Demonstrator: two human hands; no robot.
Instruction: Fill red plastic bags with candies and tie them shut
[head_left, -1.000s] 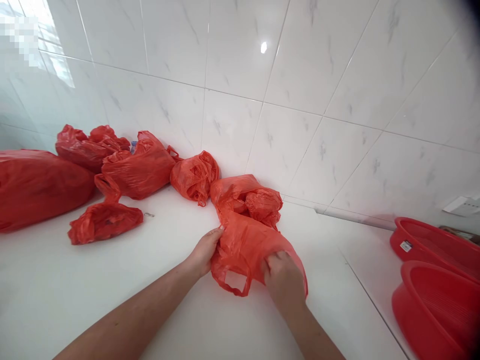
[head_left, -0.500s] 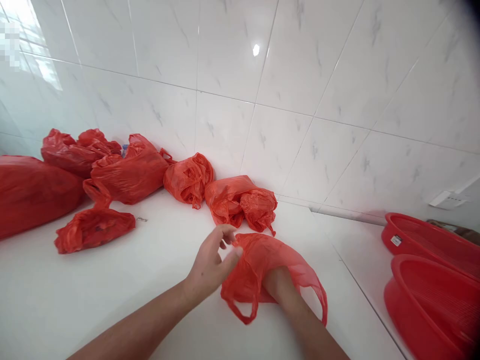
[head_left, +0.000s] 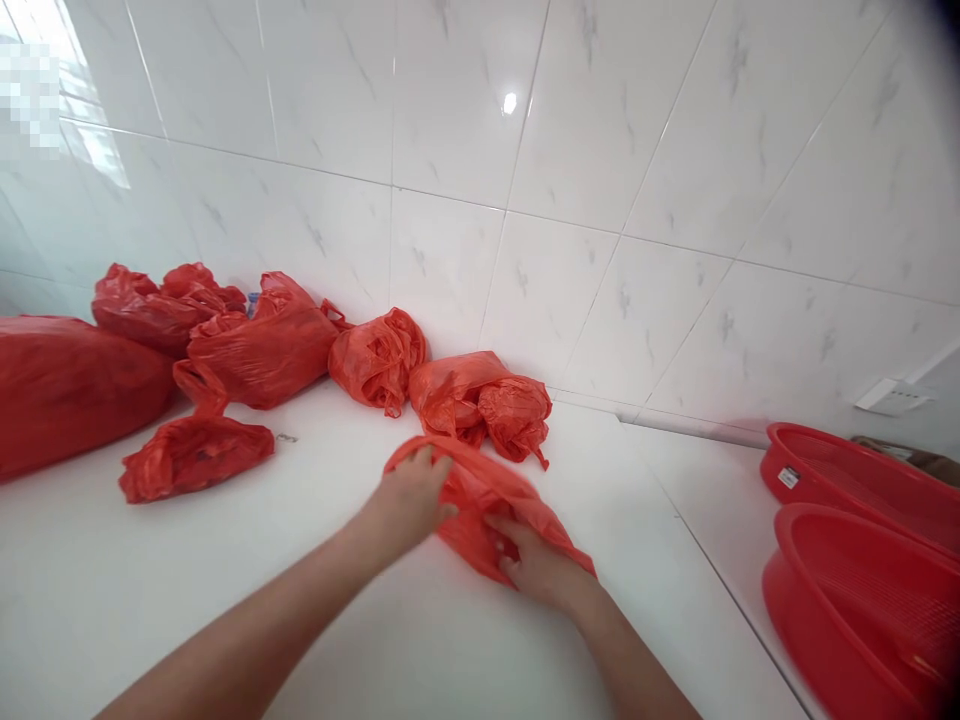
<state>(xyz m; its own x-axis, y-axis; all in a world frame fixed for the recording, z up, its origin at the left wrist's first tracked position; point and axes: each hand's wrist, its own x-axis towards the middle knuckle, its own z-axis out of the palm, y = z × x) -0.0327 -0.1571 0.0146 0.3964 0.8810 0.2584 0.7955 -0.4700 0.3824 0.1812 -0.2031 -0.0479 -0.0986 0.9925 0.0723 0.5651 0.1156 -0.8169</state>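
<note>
A thin red plastic bag (head_left: 480,490) lies spread on the white table in front of me, its mouth facing me. My left hand (head_left: 416,500) has its fingers curled over the left part of the bag's rim, gripping the film. My right hand (head_left: 536,560) is at the bag's mouth, thumb and fingers apart. A small dark red patch shows between them; whether it is film or something inside is unclear. Just behind this bag sit two bunched red bags (head_left: 514,410) pressed together.
Along the tiled wall (head_left: 450,240) stand several filled red bags (head_left: 262,350). A smaller slumped red bag (head_left: 199,455) lies at the left, beside a small scrap (head_left: 286,438). Two red plastic baskets (head_left: 784,590) stand at the right beyond a seam in the tabletop.
My right hand has come partly out of the bag, its fingers now visible. My left hand has moved down-left and taken hold of the rim. The bag has shifted left and been pulled wider.
</note>
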